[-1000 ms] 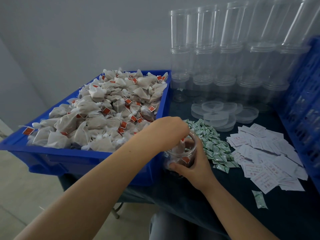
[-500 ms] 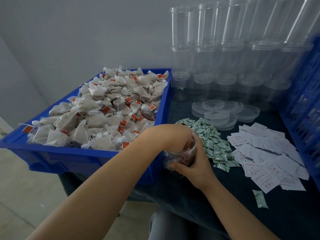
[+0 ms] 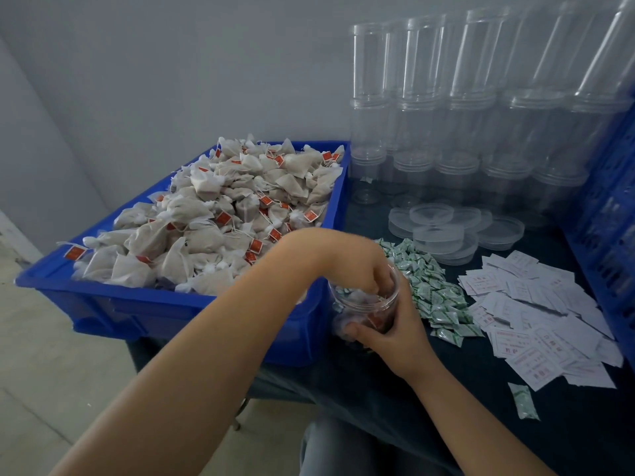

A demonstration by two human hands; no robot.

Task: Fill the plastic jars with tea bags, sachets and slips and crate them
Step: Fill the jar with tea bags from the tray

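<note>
A clear plastic jar point(image 3: 357, 305) stands on the dark table just right of the blue bin point(image 3: 192, 304), with tea bags inside it. My right hand point(image 3: 395, 333) grips the jar from its right and near side. My left hand point(image 3: 347, 257) hangs over the jar's mouth, its fingers reaching down inside and pressing on the bags; the fingertips are partly hidden. The bin is heaped with white tea bags point(image 3: 223, 218) carrying red tags. A pile of green sachets point(image 3: 433, 290) lies right of the jar, and white paper slips point(image 3: 536, 310) lie further right.
Empty clear jars point(image 3: 464, 115) are stacked high along the back wall, with loose clear lids point(image 3: 439, 231) in front of them. A blue crate point(image 3: 611, 218) stands at the right edge. One stray sachet point(image 3: 524, 401) lies near the table's front.
My left hand has sunk from above the jar's mouth until its fingers are inside the jar. My right hand has kept its grip on the jar.
</note>
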